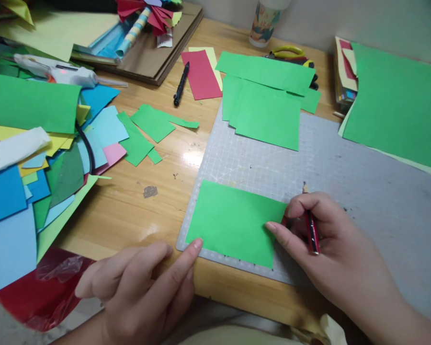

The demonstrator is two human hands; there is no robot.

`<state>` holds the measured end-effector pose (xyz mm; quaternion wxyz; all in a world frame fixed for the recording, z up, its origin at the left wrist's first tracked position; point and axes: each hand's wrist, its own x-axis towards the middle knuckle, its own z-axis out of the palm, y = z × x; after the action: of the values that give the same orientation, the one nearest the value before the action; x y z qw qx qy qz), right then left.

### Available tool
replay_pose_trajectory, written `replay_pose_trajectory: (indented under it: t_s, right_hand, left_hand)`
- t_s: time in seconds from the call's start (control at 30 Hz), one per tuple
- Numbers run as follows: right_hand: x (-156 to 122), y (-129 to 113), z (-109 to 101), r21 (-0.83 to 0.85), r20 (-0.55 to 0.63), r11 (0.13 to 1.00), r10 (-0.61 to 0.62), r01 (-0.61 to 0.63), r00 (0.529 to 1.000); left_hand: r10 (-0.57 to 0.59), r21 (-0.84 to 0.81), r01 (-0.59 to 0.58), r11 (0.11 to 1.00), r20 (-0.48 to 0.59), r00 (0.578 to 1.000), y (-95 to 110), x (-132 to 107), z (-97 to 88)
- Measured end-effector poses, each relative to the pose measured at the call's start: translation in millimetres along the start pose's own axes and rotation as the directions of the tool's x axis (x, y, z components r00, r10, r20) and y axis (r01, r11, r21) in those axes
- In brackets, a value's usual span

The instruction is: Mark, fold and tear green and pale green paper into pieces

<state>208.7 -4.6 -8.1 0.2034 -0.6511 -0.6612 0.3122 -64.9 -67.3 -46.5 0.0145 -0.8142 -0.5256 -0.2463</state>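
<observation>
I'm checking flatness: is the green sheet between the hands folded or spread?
Apparently spread: the green sheet lies flat on the cutting mat, no crease showing. Whether it is doubled underneath, I cannot tell.

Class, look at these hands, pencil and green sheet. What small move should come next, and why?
Perhaps turn the pencil in the right hand so its tip faces the nearest green sheet: the tip points forward, beside the sheet, while the left hand has its index finger at one corner.

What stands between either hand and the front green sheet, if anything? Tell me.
Nothing visible. The left hand is at the near left corner of the sheet, the right hand at its right edge. The pencil in the right hand is beside it.
</observation>
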Motion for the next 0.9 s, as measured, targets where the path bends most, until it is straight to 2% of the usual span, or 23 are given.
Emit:
replay_pose_trajectory:
  t_s: [0.1,0.17,0.3,0.47,0.6,0.7,0.8,0.9]
  right_hand:
    - [0,1,0,-0.01,-0.001,1.0,0.003,-0.003,1.0]
    - [1,1,0,-0.014,-0.002,1.0,-0.001,0.001,1.0]
    - [1,-1,0,-0.029,-0.009,1.0,-0.003,0.003,1.0]
    - [0,-1,0,-0.031,-0.002,1.0,0.006,-0.006,1.0]
    - [-1,-2,-1,-0.024,-0.003,1.0,0.02,-0.021,1.0]
    - [0,-3,-1,-0.019,-0.006,1.0,0.023,-0.023,1.0]
    - [1,-2,0,-0.022,-0.013,1.0,0.02,-0.02,1.0]
    - [1,0,1,-0.019,-0.012,1.0,0.016,-0.016,1.0]
  left_hand:
    - [0.117,0.06,-0.121,0.991,0.073,0.99,-6,-3,-1.2]
    - [0.119,0.089,-0.125,0.988,0.07,0.99,-7,-2,-1.6]
    - [0.13,0.063,-0.13,0.989,0.005,0.991,-1,4,-1.6]
    - [0.083,0.043,-0.079,0.996,-0.086,0.993,7,10,-0.5]
    - [0.078,0.028,-0.075,0.997,-0.12,0.99,10,11,-0.7]
    - [0.047,0.059,-0.042,0.997,-0.082,0.996,13,14,-2.8]
    - [0.081,0.091,-0.08,0.993,0.002,0.997,16,22,-5.5]
    - [0.044,0.009,-0.045,0.999,0.032,0.999,19,33,-7.2]
